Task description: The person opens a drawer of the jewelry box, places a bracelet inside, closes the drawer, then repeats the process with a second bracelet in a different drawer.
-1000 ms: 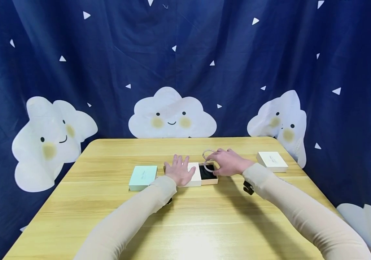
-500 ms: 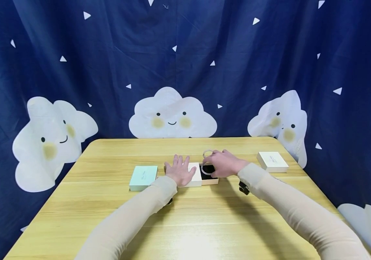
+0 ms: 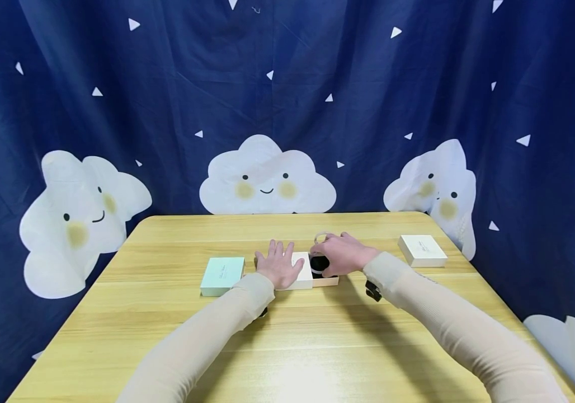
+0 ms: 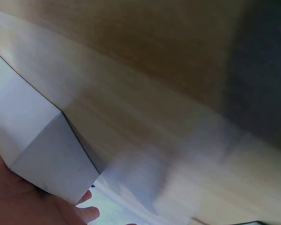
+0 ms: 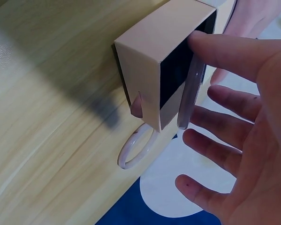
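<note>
In the head view a small box lies at the table's middle, its white sleeve (image 3: 306, 278) under my left hand (image 3: 278, 267). That hand rests on it with fingers spread straight. A peach drawer (image 5: 142, 44) with a black lining (image 5: 174, 77) sticks out to the right. Over the drawer, my right hand (image 3: 344, 254) pinches a pale translucent bangle (image 5: 189, 96) between thumb and fingers. The bangle's lower part meets the opening; whether it touches the lining I cannot tell. A second bangle (image 5: 123, 157) lies on the table just behind the drawer.
A mint-green box (image 3: 222, 276) stands left of the left hand. Farther right, near the table's edge, is a closed white box (image 3: 422, 250). A dark blue curtain (image 3: 272, 106) with clouds hangs behind the wooden table (image 3: 177, 347).
My right hand has shifted slightly left, bringing the held bangle lower and closer to the drawer's opening. The left hand and the boxes stay where they were.
</note>
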`<state>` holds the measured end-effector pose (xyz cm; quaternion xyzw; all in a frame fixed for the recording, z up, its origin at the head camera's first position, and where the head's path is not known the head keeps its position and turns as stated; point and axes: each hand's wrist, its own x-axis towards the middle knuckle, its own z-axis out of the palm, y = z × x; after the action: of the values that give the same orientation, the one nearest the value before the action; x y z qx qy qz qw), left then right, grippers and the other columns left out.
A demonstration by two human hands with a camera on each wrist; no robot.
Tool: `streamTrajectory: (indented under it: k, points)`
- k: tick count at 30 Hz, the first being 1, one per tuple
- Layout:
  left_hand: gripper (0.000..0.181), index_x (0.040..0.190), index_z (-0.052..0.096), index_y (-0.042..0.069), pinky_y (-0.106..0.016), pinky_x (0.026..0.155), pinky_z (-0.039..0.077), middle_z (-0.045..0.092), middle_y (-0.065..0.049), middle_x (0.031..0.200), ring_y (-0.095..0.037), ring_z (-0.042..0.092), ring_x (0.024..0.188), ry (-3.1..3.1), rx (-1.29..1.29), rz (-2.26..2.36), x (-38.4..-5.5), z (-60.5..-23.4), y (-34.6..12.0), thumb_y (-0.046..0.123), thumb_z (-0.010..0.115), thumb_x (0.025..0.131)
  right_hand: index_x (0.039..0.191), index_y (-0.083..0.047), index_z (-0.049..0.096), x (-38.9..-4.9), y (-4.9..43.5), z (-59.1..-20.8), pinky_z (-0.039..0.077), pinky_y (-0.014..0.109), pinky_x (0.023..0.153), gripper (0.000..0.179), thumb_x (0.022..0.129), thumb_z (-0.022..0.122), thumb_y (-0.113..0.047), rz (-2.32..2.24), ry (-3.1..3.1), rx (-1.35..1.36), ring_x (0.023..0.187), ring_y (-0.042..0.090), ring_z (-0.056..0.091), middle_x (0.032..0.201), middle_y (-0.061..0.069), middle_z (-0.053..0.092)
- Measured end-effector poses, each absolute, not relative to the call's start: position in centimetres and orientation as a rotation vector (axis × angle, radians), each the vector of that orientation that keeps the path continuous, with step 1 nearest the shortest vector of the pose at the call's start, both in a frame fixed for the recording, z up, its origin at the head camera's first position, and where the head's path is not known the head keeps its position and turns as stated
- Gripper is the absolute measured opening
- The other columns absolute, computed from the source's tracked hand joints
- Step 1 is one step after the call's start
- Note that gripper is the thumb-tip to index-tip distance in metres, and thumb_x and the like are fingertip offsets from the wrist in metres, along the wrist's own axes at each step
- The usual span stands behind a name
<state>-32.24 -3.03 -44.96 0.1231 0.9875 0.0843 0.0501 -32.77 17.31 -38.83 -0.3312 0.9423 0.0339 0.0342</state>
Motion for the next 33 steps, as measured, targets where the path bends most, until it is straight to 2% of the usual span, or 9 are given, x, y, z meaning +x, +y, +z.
streamTrajectory:
  k: [10,25,33]
  points:
    - [0.072,0.163,0.018,0.022,-0.073,0.115,0.015,0.020,-0.015,0.168,-0.036,0.008,0.156,3.001,0.369,0.258,-32.26,-44.91,-3.03,0.061,0.021,0.103,0.136,-0.027,0.063,-32.89,17.37,-39.06,0.044,0.061,0.098,0.059,0.082,0.081,-0.046,0.071,2.879,-1.010,0.129,0.026,0.052,0.135,-0.006,0.063]
    - [0.072,0.163,0.018,0.021,-0.073,0.115,0.017,0.020,-0.016,0.167,-0.036,0.008,0.156,3.002,0.380,0.255,-32.08,-44.78,-3.17,0.062,0.019,0.104,0.137,-0.022,0.062,-32.47,17.72,-38.89,0.047,0.061,0.095,0.058,0.086,0.078,-0.045,0.028,2.863,-1.040,0.126,0.029,0.054,0.134,-0.001,0.065]
    - [0.072,0.163,0.020,0.020,-0.073,0.115,0.017,0.021,-0.016,0.167,-0.037,0.010,0.156,3.006,0.380,0.271,-31.98,-44.79,-3.15,0.060,0.020,0.104,0.136,-0.024,0.063,-32.49,18.16,-39.22,0.047,0.060,0.093,0.055,0.087,0.077,-0.045,-0.035,2.867,-1.040,0.122,0.026,0.055,0.131,-0.002,0.067]
